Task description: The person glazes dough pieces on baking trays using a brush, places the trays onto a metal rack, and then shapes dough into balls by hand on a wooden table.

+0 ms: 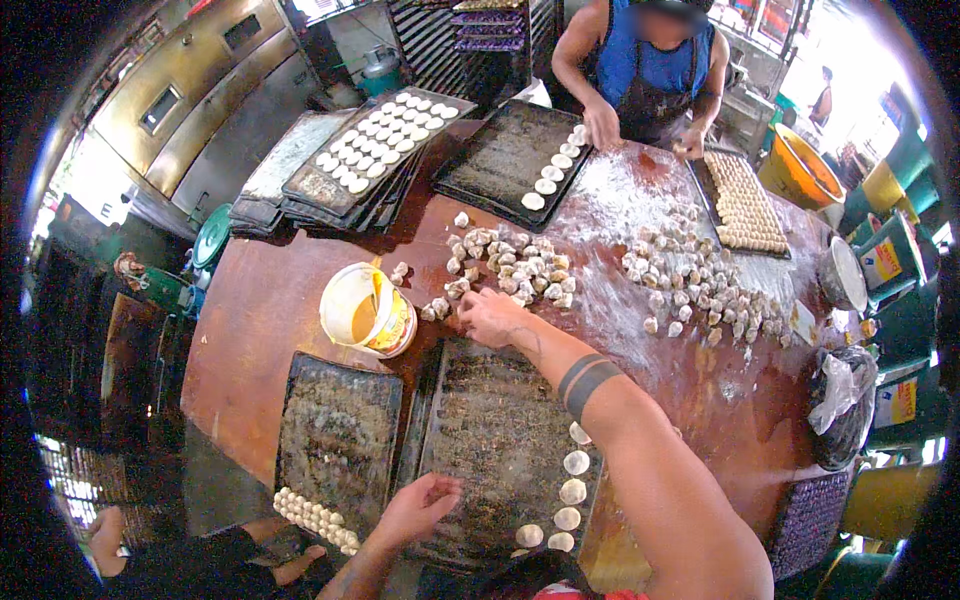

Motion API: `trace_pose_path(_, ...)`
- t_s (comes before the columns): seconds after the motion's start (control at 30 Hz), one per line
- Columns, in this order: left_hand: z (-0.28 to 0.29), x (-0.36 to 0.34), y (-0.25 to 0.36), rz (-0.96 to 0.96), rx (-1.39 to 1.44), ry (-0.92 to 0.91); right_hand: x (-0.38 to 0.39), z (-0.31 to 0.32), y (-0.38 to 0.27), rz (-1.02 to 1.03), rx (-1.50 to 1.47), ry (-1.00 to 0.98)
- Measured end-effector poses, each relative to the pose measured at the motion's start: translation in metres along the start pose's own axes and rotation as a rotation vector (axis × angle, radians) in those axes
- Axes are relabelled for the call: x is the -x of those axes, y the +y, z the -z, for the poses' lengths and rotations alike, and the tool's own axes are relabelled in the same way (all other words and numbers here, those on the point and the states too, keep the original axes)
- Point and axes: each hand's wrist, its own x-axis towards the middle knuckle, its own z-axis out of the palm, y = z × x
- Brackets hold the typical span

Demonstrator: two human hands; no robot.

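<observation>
My right hand (488,316), on a tattooed forearm, reaches to the near edge of a heap of small filled dough balls (515,262). Its fingers curl down onto a dough ball, their tips partly hidden. Low over a dark baking tray (490,420) hovers my left hand (422,506), its fingers loosely extended and nothing visible in them. Along that tray's right side runs a line of flattened dough discs (572,491), with a few more at its near edge. My right arm covers part of the line.
A white bucket of orange-yellow contents (350,310) stands left of the heap. Another tray (340,420) lies below it. Across the table a person in blue (650,75) works beside a tray (500,160). More dough balls (700,280) lie on flour; stacked trays (370,150) stand back left.
</observation>
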Motion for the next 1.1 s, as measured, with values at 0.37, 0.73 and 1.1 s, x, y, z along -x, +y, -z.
trace_pose_path(0.37,0.020,0.037,-0.013,0.036,0.144,0.171,0.167,0.045,0.131,-0.237,0.269,-0.228)
trace_pose_path(0.73,-0.032,0.002,0.035,-0.173,-0.105,0.007,0.205,0.004,0.163,-0.112,0.156,0.345)
trace_pose_path(1.1,-0.003,0.112,-0.047,-0.012,-0.240,0.389,0.361,-0.013,0.129,-0.422,0.265,0.132)
